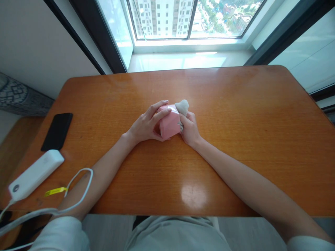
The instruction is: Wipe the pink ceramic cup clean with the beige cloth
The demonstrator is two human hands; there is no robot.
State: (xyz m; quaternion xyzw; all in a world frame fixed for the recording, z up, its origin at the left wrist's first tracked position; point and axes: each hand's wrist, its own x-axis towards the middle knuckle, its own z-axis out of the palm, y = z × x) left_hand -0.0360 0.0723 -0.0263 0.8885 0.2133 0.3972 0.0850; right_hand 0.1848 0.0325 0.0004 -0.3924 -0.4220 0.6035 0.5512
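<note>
While the left hand (145, 123) clasps the pink box (169, 124), presumably to steady it, the right hand (191, 130) grips a pale, soft-looking item (182, 107) beside it — both over the table's (251, 129) middle. Black phone (57, 131), white device (36, 175) lie leftward — likely leaving working room.

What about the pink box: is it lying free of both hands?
No, the left hand is wrapped around the pink box, its fingers and thumb against the sides.
</note>
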